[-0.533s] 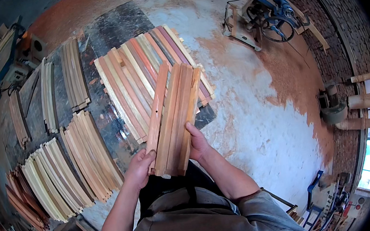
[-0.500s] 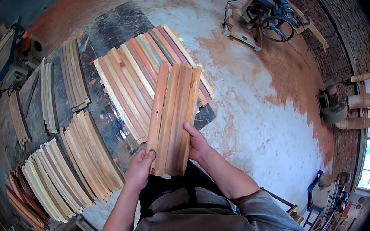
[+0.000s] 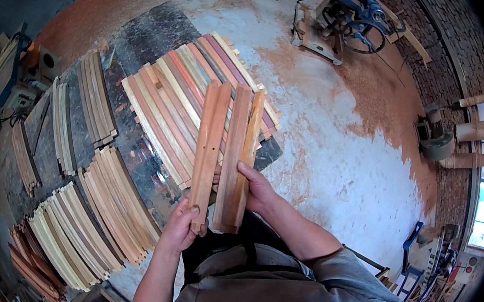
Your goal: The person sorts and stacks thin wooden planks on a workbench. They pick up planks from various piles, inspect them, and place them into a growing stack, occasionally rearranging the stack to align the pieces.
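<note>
In front of my body I hold two groups of long wooden strips, split apart by a narrow gap. My left hand (image 3: 181, 225) is closed on reddish wooden strips (image 3: 208, 149), thumb on top near their lower end; a small dark hole shows in the wood. My right hand (image 3: 257, 187) grips browner wooden strips (image 3: 237, 158), the rightmost one yellowish, with the thumb across their edge. Some fingertips show in the gap between the groups. Beyond the held strips lies a panel of multicoloured wooden strips (image 3: 159, 122) side by side on the dark sheet.
To the left, rows of strips (image 3: 117, 204) and pale strips (image 3: 72, 234) lie on a dark sheet (image 3: 156, 31). A blue machine with a wheel (image 3: 363, 28) stands far right, near sawdust (image 3: 370, 103). A motor (image 3: 436, 140) sits by the brick wall (image 3: 431, 34).
The held bundle has parted in two. My left hand has drawn its reddish strips left and slightly down, and a gap has opened between them and the right hand's strips.
</note>
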The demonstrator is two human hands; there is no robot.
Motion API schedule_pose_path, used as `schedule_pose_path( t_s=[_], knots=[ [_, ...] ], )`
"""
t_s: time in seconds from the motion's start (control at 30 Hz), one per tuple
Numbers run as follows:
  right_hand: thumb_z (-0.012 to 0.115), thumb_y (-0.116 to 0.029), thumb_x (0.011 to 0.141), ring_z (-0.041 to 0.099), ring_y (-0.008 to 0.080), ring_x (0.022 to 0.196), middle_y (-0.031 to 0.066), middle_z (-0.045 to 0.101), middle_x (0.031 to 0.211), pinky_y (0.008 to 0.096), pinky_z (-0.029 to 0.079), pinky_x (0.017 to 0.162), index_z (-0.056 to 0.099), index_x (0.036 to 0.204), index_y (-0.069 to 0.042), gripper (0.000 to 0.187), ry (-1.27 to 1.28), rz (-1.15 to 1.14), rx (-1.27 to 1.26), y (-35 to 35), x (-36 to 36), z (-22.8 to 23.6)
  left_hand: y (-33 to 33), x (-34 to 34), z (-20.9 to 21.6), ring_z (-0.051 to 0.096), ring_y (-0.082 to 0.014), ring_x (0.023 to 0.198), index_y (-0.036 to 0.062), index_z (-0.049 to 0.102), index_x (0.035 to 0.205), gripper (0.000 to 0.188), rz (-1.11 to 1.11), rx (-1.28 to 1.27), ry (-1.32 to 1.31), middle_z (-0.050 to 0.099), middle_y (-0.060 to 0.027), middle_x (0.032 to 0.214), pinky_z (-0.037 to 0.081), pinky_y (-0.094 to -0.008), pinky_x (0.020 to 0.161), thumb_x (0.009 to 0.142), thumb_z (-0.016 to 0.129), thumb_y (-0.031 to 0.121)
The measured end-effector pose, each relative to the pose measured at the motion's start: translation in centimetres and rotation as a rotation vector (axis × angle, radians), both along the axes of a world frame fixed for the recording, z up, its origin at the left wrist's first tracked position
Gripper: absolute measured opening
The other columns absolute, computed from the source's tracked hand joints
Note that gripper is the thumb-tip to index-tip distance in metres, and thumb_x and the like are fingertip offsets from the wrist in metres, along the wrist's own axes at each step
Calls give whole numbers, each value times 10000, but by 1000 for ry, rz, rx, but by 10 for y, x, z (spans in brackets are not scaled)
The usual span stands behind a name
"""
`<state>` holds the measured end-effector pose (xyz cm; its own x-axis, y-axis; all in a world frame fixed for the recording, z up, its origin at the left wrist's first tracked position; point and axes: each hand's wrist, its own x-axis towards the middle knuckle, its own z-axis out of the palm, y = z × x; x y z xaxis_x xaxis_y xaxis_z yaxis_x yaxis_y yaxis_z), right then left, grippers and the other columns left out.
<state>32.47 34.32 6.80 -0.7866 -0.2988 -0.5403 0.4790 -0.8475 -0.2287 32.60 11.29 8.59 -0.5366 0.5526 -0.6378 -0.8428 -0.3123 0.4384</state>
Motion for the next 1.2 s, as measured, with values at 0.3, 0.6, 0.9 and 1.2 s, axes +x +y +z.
schedule_pose_path(
  t_s=[0.3,0.6,0.9,1.2],
  knots=[
    [653,-359,919,592,308,1151,145,611,1255,490,457,1015,502,1342,-35,554,-117,-10,42,-2,3,-2,4,5,-2,581,-118,674,156,334,1494,640,-104,-234,194,625,-52,1024,475,-253,568,914,598,107],
    [666,-369,918,590,315,1150,137,587,1281,499,456,1012,450,1379,-40,606,-146,-94,62,-12,8,-6,12,6,18,569,-125,830,108,287,1519,699,-290,-528,639,596,-100,1162,484,-268,698,912,631,73],
    [665,-338,914,598,306,1136,169,587,1255,484,487,976,438,1367,1,609,6,34,190,-11,15,-12,20,7,6,587,-302,1098,3,416,1380,752,-286,-704,716,558,-201,1241,470,-380,960,760,785,215],
    [623,-375,915,501,346,1262,185,532,1352,526,377,1082,418,1399,-21,634,-135,34,64,-7,18,-16,44,-3,48,541,-401,1162,-4,450,1319,825,-454,-915,824,534,-250,1255,448,-451,1000,654,832,302]
  ],
)
